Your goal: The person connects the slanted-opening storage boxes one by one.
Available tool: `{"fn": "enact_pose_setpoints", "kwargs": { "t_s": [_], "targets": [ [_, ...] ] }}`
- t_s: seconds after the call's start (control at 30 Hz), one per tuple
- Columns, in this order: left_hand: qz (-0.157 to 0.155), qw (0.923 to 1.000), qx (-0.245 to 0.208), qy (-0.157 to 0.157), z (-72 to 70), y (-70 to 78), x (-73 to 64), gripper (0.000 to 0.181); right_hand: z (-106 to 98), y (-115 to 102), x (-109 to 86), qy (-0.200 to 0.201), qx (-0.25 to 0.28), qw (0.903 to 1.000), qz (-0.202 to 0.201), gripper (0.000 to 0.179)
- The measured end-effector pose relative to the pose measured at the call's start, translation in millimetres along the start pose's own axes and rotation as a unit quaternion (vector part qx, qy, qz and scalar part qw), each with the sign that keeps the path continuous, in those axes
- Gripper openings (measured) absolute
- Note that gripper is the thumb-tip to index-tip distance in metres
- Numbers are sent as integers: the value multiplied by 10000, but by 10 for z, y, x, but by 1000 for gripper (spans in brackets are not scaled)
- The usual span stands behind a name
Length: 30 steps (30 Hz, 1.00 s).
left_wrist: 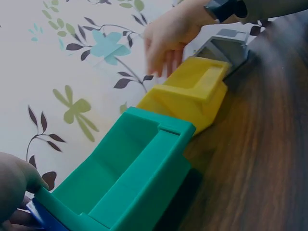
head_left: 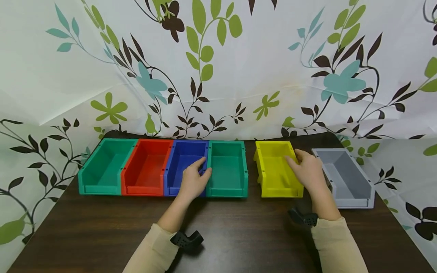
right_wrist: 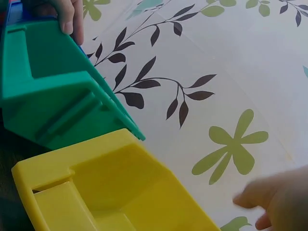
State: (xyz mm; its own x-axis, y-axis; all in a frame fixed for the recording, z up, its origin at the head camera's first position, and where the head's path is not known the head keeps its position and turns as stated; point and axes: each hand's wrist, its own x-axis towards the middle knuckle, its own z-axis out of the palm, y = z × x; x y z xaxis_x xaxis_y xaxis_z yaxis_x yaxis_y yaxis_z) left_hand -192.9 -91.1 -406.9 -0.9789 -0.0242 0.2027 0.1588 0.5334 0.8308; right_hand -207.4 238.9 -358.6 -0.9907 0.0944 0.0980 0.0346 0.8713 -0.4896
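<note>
My left hand point(head_left: 194, 180) pinches the adjoining side walls of the blue bin point(head_left: 191, 143) and the green bin point(head_left: 227, 192) to its right. Its thumb lies on the green side, with the fingers on the blue side. To the right, a yellow bin point(head_left: 281, 192) stands apart from that row by a gap. My right hand point(head_left: 308, 170) hovers around the yellow bin's right side, thumb and fingers spread and nothing between them. In the right wrist view the right hand point(right_wrist: 276, 199) is blurred and separate from the yellow bin's rim point(right_wrist: 72, 154).
A red bin point(head_left: 142, 190) and another green bin point(head_left: 99, 189) continue the row leftward. A grey bin point(head_left: 355, 203) sits angled at the far right. The dark wooden table point(head_left: 239, 235) extends in front, and a leaf-patterned sheet point(head_left: 256, 76) hangs behind.
</note>
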Motion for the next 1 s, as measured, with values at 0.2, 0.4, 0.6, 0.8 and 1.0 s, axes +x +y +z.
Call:
{"fn": "enact_pose_setpoints", "kwargs": {
  "t_s": [0.2,0.4,0.6,0.8,1.0],
  "targets": [
    [-160,9997,-70,-156,-74,14,30,49,-6,74,44,-699,-265,9960,490,54],
    [-174,9997,-67,-173,-67,-5,46,50,11,102,62,-489,-191,9986,97,44],
    [-240,9994,-107,-217,-67,-12,44,50,33,33,36,-167,110,9997,-158,44],
    [-281,9992,-67,-291,-79,-17,44,52,59,-5,19,312,503,9978,-308,42],
    [-277,9990,-137,-328,-85,-31,39,53,64,-40,-6,503,734,9954,-368,40]
  ]
}}
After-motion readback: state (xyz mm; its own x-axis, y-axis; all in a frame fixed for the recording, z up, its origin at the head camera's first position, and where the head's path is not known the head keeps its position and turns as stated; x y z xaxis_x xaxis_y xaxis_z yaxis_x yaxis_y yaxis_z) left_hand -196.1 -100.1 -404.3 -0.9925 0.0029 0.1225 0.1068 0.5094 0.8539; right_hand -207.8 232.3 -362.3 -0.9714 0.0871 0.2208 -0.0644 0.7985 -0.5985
